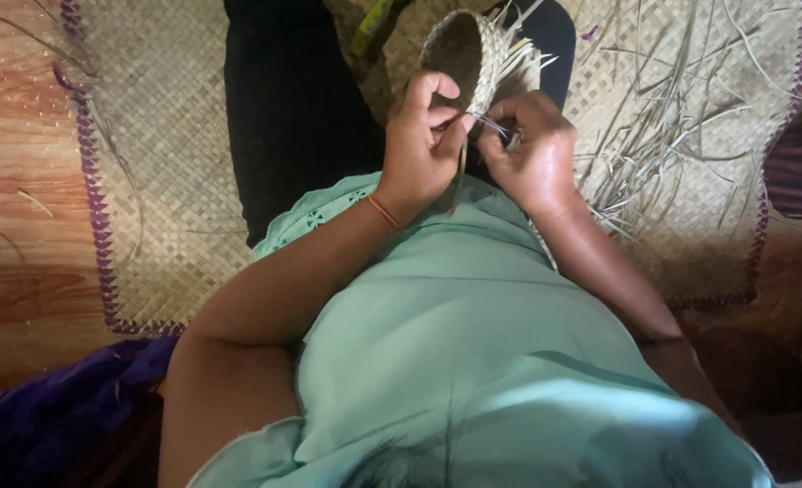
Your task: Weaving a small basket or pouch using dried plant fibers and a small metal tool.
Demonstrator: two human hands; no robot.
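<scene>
Item: small woven basket [462, 50], unfinished, round, pale straw colour, tilted so its dark hollow faces me. Loose strip ends bristle from its right edge. It sits above my lap, between my two hands and just beyond them, over my black trousers [293, 108].

Item: thin pale strips [496, 126] running from the basket's edge down into my fingers; one darker strand hangs below my left hand.

Packages, labels, signs: I can make out none. A yellow-green object [374, 23] lies at the top by my knee, too blurred to identify.

Left hand [424, 145]: raised in front of my chest, back of the hand toward me, fingers curled, thumb and forefinger pinched on the basket's near rim and the strips there. An orange thread band [385, 212] circles the wrist.

Right hand [532, 149]: level with the left and nearly touching it, knuckles toward me, fingers bent inward and pinching the strips just beside the left thumb.

Surroundings: a plaited straw mat [166, 163] with purple edging beneath me, on a wooden floor [13, 136]; a scatter of loose dry reeds [672, 136] on the mat to my right; my mint-green top [455, 343]; purple cloth [49, 407] at lower left.
</scene>
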